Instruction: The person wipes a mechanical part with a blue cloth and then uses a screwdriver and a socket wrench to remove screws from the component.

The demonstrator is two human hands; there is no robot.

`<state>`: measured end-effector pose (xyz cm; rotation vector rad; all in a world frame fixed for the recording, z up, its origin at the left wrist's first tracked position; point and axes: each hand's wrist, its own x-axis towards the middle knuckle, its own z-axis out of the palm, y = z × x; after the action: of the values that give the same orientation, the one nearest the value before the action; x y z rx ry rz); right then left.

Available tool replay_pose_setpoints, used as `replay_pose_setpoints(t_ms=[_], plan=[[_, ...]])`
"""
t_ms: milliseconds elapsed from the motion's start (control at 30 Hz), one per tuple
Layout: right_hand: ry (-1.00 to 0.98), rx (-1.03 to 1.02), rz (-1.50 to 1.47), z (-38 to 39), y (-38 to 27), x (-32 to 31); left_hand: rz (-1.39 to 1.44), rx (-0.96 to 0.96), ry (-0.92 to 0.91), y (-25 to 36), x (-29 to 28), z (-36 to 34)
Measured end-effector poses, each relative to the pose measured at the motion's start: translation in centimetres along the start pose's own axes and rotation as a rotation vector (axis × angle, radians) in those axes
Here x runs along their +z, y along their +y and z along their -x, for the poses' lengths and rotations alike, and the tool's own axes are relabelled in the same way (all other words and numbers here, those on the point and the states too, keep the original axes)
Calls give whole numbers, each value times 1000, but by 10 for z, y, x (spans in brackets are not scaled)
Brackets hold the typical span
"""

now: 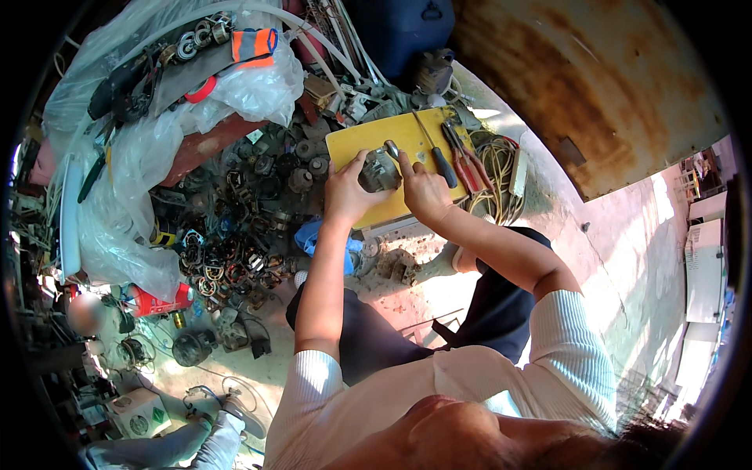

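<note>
My left hand [348, 193] grips a round, dull grey metal housing [377, 174] over a yellow board [354, 139]. My right hand [425, 190] is at the housing's right side, index finger against it beside a small shiny metal piece [391, 148] on top, other fingers curled; its thumb is hidden. Right of my hands lie a screwdriver [442, 165] with a dark handle and red-handled pliers [470, 168] on the board.
Metal parts [235, 258] crowd the left floor, below plastic sheeting [117, 227]. Coiled cable [501, 196] lies right of the board, a blue container [395, 39] behind it. A rusty panel [603, 86] fills the upper right. Another person's legs [157, 446] are at lower left.
</note>
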<state>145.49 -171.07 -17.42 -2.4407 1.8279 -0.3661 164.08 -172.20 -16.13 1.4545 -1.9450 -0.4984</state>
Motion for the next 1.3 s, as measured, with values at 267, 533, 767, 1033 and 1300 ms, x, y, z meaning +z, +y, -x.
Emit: replay_pose_setpoints(t_ms=[267,533,767,1033,1300], plan=[[76,115,-334,13,1,5,0,79,10,-7,5,1],[-121,-115,-344,-36,-4,-108,88,-90,-52,4,-6,6],[-305,44,-359,-128,11,-121,63,-34,-6,3,2,7],[-389,123,-413,-152,6,-116,121,55,39,-1,3,6],[99,-151,-345,-57,-4,-102,124,70,49,-1,-1,8]])
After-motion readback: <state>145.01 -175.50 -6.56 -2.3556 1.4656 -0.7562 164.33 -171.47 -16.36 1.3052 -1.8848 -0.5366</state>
